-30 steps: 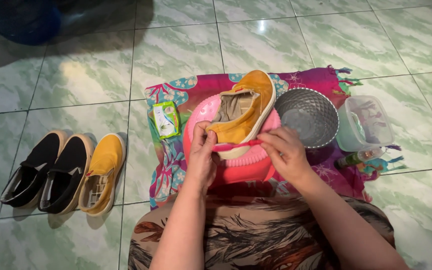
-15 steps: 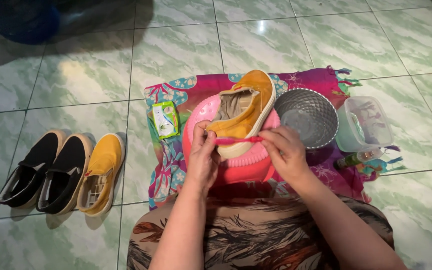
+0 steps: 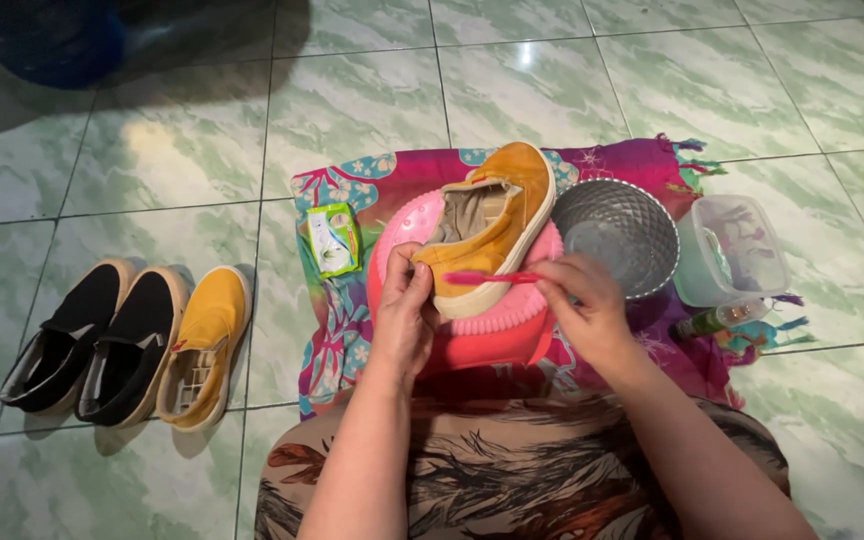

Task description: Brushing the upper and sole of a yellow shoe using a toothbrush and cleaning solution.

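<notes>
Mustard slip-on shoe [image 3: 497, 225] rests on pink basin [image 3: 492, 325], centre of patterned cloth [image 3: 392, 180]. Our left hand [image 3: 404, 310] grips heel; our right hand [image 3: 582, 305] pinches pink toothbrush [image 3: 492, 278] against sole.

Two mustard shoes [image 3: 497, 225] [image 3: 204, 345], two black shoes [image 3: 57, 335] [image 3: 132, 345], one pink basin [image 3: 492, 335], one grey bowl [image 3: 617, 235].

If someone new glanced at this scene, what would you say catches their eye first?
The mustard shoe in the middle, lying over a pink basin on a bright floral cloth. The left hand steadies its heel while the right hand holds a pink brush against its side. At left, three more shoes line the green tiles.
</notes>
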